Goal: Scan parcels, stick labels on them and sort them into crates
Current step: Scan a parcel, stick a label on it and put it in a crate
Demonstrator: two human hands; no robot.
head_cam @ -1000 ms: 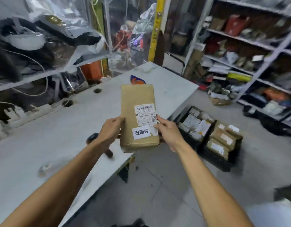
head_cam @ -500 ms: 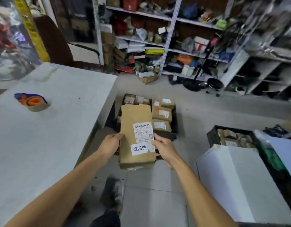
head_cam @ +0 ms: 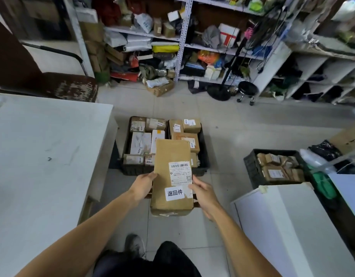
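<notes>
**Labelled parcel held over the crates, ready to sort**

I hold the long brown cardboard parcel (head_cam: 172, 176) flat in front of me, label side up, so I can read it while I choose where it goes. My left hand (head_cam: 143, 185) grips its left edge, fingers curled under and thumb against the side. My right hand (head_cam: 202, 193) clasps the right edge, thumb lying on the top face just beside the white barcode shipping label (head_cam: 180, 173). Both hands are closed on the box; neither is free. The white sticker with three black characters (head_cam: 175, 193) already sits near the end closest to me, so I judge the labelling step done and sorting the step in hand.

The parcel hangs in the air above the tiled floor (head_cam: 242, 124), its far end overlapping my view of the pair of black plastic crates full of small boxes (head_cam: 204, 156). That placement suits a drop straight ahead. Both crates look nearly full, so I would need to lay this long box on top of the others rather than into a gap.

To my right stands another black crate of brown parcels (head_cam: 250, 166), partly hidden behind a large white box (head_cam: 292, 226) that blocks a direct reach. The white worktable (head_cam: 42, 156) runs along my left, close to the nearer crates. Cluttered metal shelves (head_cam: 182, 37) and a small black stool (head_cam: 248, 90) stand well beyond, out of my way. My shoe (head_cam: 135, 244) is on the floor below the parcel.
</notes>
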